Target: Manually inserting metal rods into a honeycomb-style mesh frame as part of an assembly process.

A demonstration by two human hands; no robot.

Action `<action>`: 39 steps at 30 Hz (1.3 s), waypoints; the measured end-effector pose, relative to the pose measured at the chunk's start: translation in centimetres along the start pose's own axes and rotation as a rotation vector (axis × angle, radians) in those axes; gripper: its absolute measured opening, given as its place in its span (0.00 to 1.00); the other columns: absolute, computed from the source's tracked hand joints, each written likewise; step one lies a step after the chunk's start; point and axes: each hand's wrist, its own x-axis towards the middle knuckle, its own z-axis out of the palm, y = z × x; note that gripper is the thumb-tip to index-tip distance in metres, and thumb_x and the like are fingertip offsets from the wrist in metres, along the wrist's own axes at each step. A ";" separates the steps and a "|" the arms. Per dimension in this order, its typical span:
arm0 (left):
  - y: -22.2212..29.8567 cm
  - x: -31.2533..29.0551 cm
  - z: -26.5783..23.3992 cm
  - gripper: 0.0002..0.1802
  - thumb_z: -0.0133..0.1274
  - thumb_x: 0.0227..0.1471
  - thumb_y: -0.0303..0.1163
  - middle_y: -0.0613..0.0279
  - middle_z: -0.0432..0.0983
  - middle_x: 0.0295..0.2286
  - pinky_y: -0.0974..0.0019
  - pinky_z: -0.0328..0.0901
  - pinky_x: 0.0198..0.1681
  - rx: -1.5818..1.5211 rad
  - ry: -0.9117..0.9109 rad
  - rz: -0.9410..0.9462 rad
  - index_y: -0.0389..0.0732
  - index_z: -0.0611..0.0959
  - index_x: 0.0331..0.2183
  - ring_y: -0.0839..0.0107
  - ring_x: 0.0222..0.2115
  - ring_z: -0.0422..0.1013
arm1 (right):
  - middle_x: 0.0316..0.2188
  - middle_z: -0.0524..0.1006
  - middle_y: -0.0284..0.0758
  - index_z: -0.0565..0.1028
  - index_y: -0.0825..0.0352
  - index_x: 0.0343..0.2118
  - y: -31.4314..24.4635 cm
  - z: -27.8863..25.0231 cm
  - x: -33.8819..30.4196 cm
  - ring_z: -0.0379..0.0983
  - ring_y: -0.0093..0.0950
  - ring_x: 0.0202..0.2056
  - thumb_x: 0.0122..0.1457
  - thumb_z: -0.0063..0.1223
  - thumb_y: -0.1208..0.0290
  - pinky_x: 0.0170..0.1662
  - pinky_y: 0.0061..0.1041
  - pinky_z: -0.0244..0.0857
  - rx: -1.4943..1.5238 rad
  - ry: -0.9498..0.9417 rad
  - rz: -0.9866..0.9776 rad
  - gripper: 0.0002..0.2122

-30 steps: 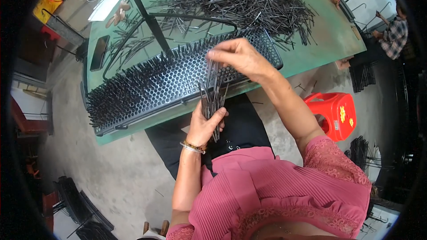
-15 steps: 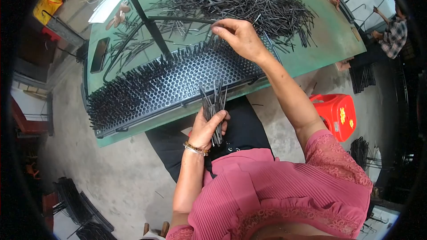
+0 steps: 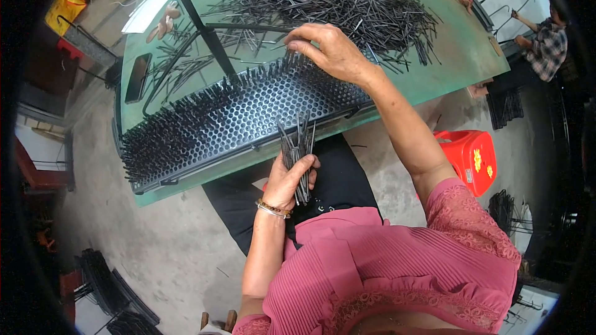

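My left hand (image 3: 287, 181) is closed around a bundle of thin dark metal rods (image 3: 299, 144), held upright in front of my lap. My right hand (image 3: 332, 53) reaches over the perforated metal tray (image 3: 261, 108), its thumb and fingertips drawn together above the tray's far edge. What those fingers pinch, if anything, is too small to make out. Short black rods (image 3: 177, 121) stand upright in the tray's holes, dense at the left end and along the far side. Round holes show bare through the middle and near side. My right hand and forearm hide part of the tray's right end.
A large heap of loose rods (image 3: 347, 6) lies on the green table (image 3: 459, 56) behind the tray. A dark metal post (image 3: 214, 49) rises behind the tray. A phone (image 3: 138, 78), gloves (image 3: 163, 25) and paper (image 3: 145, 13) lie left. A red stool (image 3: 475, 161) and another person (image 3: 546, 46) are right.
My right hand has shifted slightly left along the tray's far edge, its fingers bending down. My left hand keeps its hold on the bundle of rods, nearly still.
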 end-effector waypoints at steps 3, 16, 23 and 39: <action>0.1 -0.3 0.2 0.11 0.53 0.50 0.31 0.61 0.71 0.24 0.73 0.63 0.18 -0.044 0.024 -0.003 0.38 0.71 0.35 0.75 0.18 0.67 | 0.27 0.77 0.38 0.75 0.71 0.36 -0.4 -0.1 -0.2 0.73 0.26 0.28 0.57 0.50 0.67 0.33 0.25 0.66 0.287 0.045 0.140 0.12; -0.6 -0.2 0.1 0.12 0.56 0.49 0.30 0.60 0.74 0.27 0.74 0.67 0.19 -0.111 0.178 0.141 0.35 0.75 0.34 0.75 0.23 0.71 | 0.23 0.76 0.30 0.77 0.72 0.36 -3.8 2.2 -4.9 0.68 0.15 0.23 0.53 0.57 0.65 0.25 0.15 0.63 0.797 -0.415 0.632 0.14; -1.1 0.1 -0.1 0.08 0.53 0.50 0.29 0.61 0.73 0.24 0.74 0.67 0.19 -0.125 0.240 0.131 0.34 0.76 0.32 0.75 0.22 0.70 | 0.22 0.75 0.30 0.77 0.72 0.34 -4.7 1.6 -6.1 0.68 0.15 0.22 0.52 0.58 0.66 0.23 0.15 0.62 0.721 -0.315 0.682 0.13; -0.2 -0.5 1.4 0.07 0.54 0.48 0.27 0.60 0.73 0.24 0.72 0.69 0.21 -0.085 0.244 0.085 0.33 0.76 0.30 0.72 0.23 0.71 | 0.29 0.78 0.32 0.77 0.70 0.36 1.1 2.6 -1.0 0.73 0.17 0.30 0.55 0.54 0.70 0.34 0.17 0.67 0.337 0.170 0.321 0.10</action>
